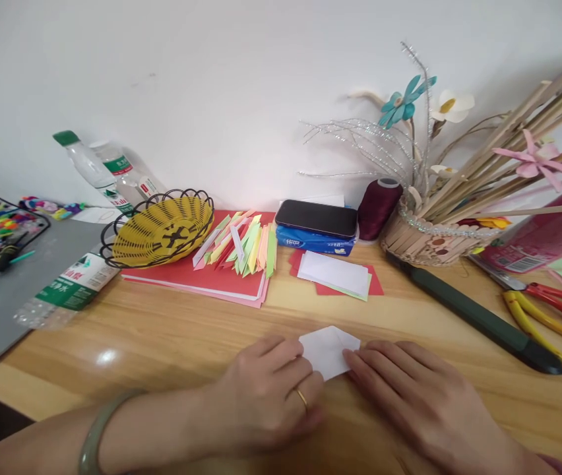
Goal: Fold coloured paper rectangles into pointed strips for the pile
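A small sheet of white paper (329, 351), folded to a peak at its far side, lies low over the table between my hands. My left hand (277, 390), fingers curled, grips its left edge; a ring and a bangle show on this hand and wrist. On the paper's right corner press the fingertips of my right hand (417, 396), its fingers held together. Both thumbs are mostly hidden. Just beyond the paper rests a stack of white slips (334, 272) on red and green pieces.
Folded colored strips (241, 244) lie on red sheets (177, 276), beside a yellow woven basket (162, 231). A phone (316, 218) rests on a blue tissue pack (311, 241). To the right are a thread spool (378, 210), a dark green-handled tool (479, 313) and red-handled scissors (558, 297). Bottles stand left.
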Demonstrator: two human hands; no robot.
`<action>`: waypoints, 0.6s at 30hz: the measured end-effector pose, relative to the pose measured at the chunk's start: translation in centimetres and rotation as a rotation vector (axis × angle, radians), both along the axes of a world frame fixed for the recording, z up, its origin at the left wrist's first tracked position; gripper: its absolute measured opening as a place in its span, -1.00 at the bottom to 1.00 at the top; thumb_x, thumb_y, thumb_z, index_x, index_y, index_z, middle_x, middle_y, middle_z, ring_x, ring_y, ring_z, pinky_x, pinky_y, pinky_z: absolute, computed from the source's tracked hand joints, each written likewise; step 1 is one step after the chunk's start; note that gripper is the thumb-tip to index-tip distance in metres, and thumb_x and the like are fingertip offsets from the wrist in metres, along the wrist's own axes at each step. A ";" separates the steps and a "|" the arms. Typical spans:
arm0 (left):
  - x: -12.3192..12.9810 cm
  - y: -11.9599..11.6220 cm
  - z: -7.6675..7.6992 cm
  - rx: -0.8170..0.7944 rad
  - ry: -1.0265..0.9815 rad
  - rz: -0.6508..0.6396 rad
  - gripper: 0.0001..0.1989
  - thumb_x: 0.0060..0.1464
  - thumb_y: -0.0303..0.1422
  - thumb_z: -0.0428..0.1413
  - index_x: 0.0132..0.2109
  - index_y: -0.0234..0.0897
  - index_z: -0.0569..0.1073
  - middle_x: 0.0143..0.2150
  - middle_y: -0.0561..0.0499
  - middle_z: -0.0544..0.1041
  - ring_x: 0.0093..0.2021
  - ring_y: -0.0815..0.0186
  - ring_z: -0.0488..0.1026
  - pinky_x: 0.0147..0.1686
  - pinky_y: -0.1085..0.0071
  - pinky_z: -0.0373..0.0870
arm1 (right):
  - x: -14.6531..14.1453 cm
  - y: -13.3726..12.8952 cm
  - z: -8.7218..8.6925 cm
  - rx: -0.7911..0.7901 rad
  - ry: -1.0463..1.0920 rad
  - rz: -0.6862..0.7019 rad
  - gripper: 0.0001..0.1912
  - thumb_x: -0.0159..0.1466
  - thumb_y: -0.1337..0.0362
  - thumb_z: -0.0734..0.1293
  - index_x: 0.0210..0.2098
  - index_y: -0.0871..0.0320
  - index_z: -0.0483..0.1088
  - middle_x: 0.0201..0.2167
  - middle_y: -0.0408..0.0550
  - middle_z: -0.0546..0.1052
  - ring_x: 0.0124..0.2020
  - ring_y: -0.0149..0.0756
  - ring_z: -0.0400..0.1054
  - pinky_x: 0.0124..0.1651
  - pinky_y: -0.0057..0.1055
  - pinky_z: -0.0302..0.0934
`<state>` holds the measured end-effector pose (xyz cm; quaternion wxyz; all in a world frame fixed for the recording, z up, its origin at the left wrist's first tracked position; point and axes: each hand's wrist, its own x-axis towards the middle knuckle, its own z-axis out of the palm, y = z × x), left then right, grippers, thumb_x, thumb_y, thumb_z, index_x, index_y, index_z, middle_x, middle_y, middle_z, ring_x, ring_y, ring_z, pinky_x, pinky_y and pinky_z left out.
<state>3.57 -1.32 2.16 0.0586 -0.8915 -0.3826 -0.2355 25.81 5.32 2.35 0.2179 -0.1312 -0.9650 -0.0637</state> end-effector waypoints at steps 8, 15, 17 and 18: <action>-1.1 1.2 -1.9 0.009 0.022 0.097 -0.87 0.16 -0.49 0.03 -0.36 -0.32 0.40 -0.41 0.03 0.44 -0.31 0.31 0.37 -0.33 0.44 0.37 | -0.2 0.6 -1.1 -0.339 -0.015 -0.101 -0.81 0.33 0.37 0.15 -0.15 0.17 0.37 -0.32 -0.01 0.45 -0.30 -0.28 0.34 -0.26 -0.29 0.28; -1.0 2.6 -1.1 0.021 -0.056 0.071 -0.85 0.12 -0.53 0.02 -0.41 -0.36 0.40 -0.45 0.01 0.47 -0.33 0.32 0.41 -0.28 0.42 0.43 | -0.4 1.3 -1.1 -0.491 0.002 -0.110 -0.82 0.33 0.37 0.15 -0.22 0.13 0.39 -0.31 -0.03 0.41 -0.29 -0.32 0.31 -0.27 -0.34 0.27; -0.9 2.9 -1.3 -0.002 -0.119 0.084 -0.85 0.10 -0.54 0.01 -0.42 -0.35 0.38 -0.46 0.00 0.47 -0.35 0.33 0.41 -0.33 0.45 0.42 | -0.4 1.3 -1.0 -0.509 0.018 -0.119 -0.82 0.33 0.37 0.16 -0.21 0.13 0.39 -0.31 -0.03 0.42 -0.29 -0.32 0.31 -0.25 -0.34 0.27; -0.9 3.0 -1.4 -0.029 -0.153 0.098 -0.86 0.09 -0.55 0.01 -0.42 -0.34 0.37 -0.46 0.01 0.48 -0.36 0.34 0.40 -0.36 0.47 0.41 | -0.5 1.3 -1.0 -0.518 0.025 -0.125 -0.83 0.32 0.36 0.17 -0.21 0.13 0.38 -0.31 -0.03 0.42 -0.29 -0.32 0.31 -0.25 -0.34 0.27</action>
